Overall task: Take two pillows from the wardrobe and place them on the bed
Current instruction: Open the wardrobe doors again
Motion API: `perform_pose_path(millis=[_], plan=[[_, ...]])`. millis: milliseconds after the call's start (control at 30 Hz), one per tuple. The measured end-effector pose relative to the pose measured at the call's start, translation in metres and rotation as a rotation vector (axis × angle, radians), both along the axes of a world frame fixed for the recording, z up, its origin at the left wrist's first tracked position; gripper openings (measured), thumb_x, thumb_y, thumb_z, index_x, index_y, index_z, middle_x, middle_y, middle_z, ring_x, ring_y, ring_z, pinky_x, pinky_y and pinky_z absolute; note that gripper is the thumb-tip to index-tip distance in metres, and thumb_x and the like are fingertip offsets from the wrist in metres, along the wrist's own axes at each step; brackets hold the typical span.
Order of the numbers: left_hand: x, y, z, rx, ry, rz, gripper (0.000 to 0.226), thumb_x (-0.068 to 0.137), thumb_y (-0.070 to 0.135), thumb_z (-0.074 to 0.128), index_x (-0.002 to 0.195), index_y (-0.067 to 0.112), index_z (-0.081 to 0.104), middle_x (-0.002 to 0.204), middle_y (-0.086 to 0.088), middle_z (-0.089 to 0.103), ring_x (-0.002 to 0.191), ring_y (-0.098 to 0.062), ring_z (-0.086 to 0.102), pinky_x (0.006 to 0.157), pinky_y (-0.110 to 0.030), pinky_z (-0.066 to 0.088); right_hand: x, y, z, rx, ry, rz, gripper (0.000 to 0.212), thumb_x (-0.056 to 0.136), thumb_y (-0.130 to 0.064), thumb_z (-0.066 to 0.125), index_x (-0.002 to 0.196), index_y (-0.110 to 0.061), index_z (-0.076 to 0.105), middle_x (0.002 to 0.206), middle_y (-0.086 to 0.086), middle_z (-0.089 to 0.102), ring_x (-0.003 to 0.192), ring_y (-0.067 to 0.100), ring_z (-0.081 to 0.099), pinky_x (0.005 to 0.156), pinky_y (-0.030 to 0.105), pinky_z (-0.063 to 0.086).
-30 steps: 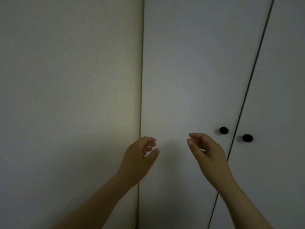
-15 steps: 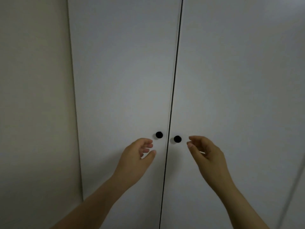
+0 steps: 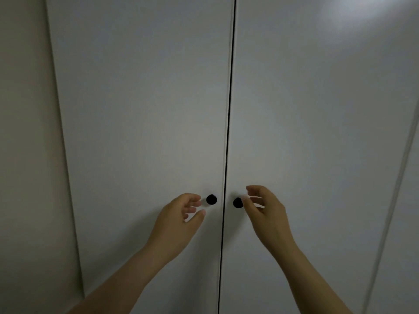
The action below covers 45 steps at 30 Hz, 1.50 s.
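We stand close before the wardrobe [image 3: 317,223]. Its left door [image 3: 140,98] and right door [image 3: 317,109] are shut and meet at a dark seam [image 3: 229,109]. A black knob sits at each door's inner edge: the left knob [image 3: 211,199] and the right knob [image 3: 237,203]. Our left hand [image 3: 179,220] hovers just beside the left knob, fingers loosely curled, apart, holding nothing. Our right hand [image 3: 265,218] is at the right knob, thumb tip against its edge and fingers spread, not clamped; we cannot tell whether it touches. The wardrobe's contents are hidden behind the doors.
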<state>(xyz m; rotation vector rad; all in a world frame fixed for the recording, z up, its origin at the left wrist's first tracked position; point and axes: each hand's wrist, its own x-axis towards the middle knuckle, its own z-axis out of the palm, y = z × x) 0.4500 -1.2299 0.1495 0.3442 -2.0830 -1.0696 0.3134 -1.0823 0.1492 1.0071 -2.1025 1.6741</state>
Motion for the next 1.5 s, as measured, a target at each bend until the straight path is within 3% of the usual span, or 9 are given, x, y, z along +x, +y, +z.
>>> perform_pose_path(millis=[167, 400, 567, 700, 900, 1067, 1267, 1400, 1500], plan=[[0.010, -0.020, -0.003, 0.007, -0.012, -0.030, 0.022, 0.083, 0.021, 0.065, 0.100, 0.033, 0.059, 0.101, 0.012, 0.066, 0.095, -0.005, 0.062, 0.090, -0.031, 0.051, 0.003, -0.025, -0.006, 0.040, -0.006, -0.085, 0.032, 0.090, -0.025, 0.056, 0.121, -0.020, 0.053, 0.115, -0.003, 0.055, 0.099, 0.009, 0.055, 0.083, 0.023, 0.047], [0.025, -0.028, -0.015, 0.012, -0.031, -0.049, 0.023, 0.082, 0.021, 0.066, 0.097, 0.036, 0.057, 0.100, 0.014, 0.066, 0.094, -0.005, 0.062, 0.088, -0.031, 0.052, 0.014, -0.038, -0.017, 0.093, 0.039, -0.167, 0.026, 0.089, -0.026, 0.057, 0.113, -0.015, 0.061, 0.106, -0.004, 0.052, 0.093, 0.008, 0.054, 0.087, 0.029, 0.051], [0.036, -0.028, -0.022, 0.041, -0.041, -0.050, 0.023, 0.083, 0.019, 0.065, 0.103, 0.028, 0.060, 0.100, 0.012, 0.066, 0.093, -0.007, 0.062, 0.088, -0.032, 0.052, 0.023, -0.035, -0.018, 0.117, 0.039, -0.207, 0.032, 0.086, -0.026, 0.059, 0.115, -0.013, 0.061, 0.110, -0.001, 0.052, 0.093, 0.008, 0.054, 0.084, 0.024, 0.049], [0.037, -0.023, -0.021, 0.071, -0.041, -0.076, 0.021, 0.083, 0.016, 0.065, 0.102, 0.026, 0.061, 0.099, 0.009, 0.067, 0.094, -0.010, 0.063, 0.087, -0.030, 0.051, 0.036, -0.025, -0.017, 0.080, 0.027, -0.204, 0.024, 0.087, -0.028, 0.059, 0.108, -0.017, 0.063, 0.106, -0.004, 0.054, 0.090, 0.003, 0.055, 0.081, 0.020, 0.047], [0.033, -0.006, 0.000, 0.077, 0.037, -0.145, 0.022, 0.083, 0.009, 0.064, 0.105, 0.013, 0.063, 0.099, 0.003, 0.068, 0.083, -0.004, 0.064, 0.071, -0.005, 0.047, 0.069, 0.006, -0.022, -0.021, 0.030, -0.178, 0.013, 0.085, -0.019, 0.063, 0.095, -0.026, 0.065, 0.099, -0.009, 0.057, 0.087, -0.003, 0.057, 0.068, 0.007, 0.048], [0.024, 0.020, 0.016, 0.073, 0.089, -0.242, 0.025, 0.085, 0.014, 0.063, 0.110, 0.013, 0.064, 0.100, 0.005, 0.067, 0.087, 0.000, 0.062, 0.071, 0.000, 0.043, 0.097, 0.043, -0.026, -0.043, 0.047, -0.150, 0.018, 0.084, -0.012, 0.063, 0.095, -0.026, 0.064, 0.098, -0.012, 0.059, 0.091, -0.005, 0.056, 0.069, 0.007, 0.048], [0.020, 0.067, 0.035, 0.045, 0.103, -0.414, 0.031, 0.089, 0.020, 0.058, 0.119, 0.020, 0.057, 0.105, 0.015, 0.061, 0.099, 0.001, 0.058, 0.078, -0.009, 0.044, 0.116, 0.074, -0.026, -0.047, 0.011, -0.176, 0.016, 0.084, -0.013, 0.064, 0.096, -0.024, 0.063, 0.097, -0.010, 0.061, 0.090, -0.004, 0.057, 0.070, 0.008, 0.050], [0.017, 0.093, 0.042, 0.039, 0.139, -0.485, 0.021, 0.089, 0.020, 0.057, 0.107, 0.032, 0.060, 0.097, 0.024, 0.059, 0.088, 0.014, 0.058, 0.068, -0.002, 0.045, 0.123, 0.089, -0.027, -0.047, 0.001, -0.189, 0.016, 0.084, -0.013, 0.064, 0.097, -0.022, 0.064, 0.097, -0.010, 0.062, 0.090, -0.001, 0.058, 0.072, 0.011, 0.052], [0.015, 0.102, 0.041, 0.003, 0.169, -0.468, 0.024, 0.089, 0.020, 0.056, 0.113, 0.023, 0.061, 0.095, 0.021, 0.060, 0.088, 0.009, 0.058, 0.070, 0.001, 0.044, 0.126, 0.096, -0.029, -0.049, 0.005, -0.182, 0.017, 0.084, -0.014, 0.064, 0.098, -0.023, 0.063, 0.097, -0.010, 0.062, 0.091, -0.001, 0.058, 0.072, 0.011, 0.052]])
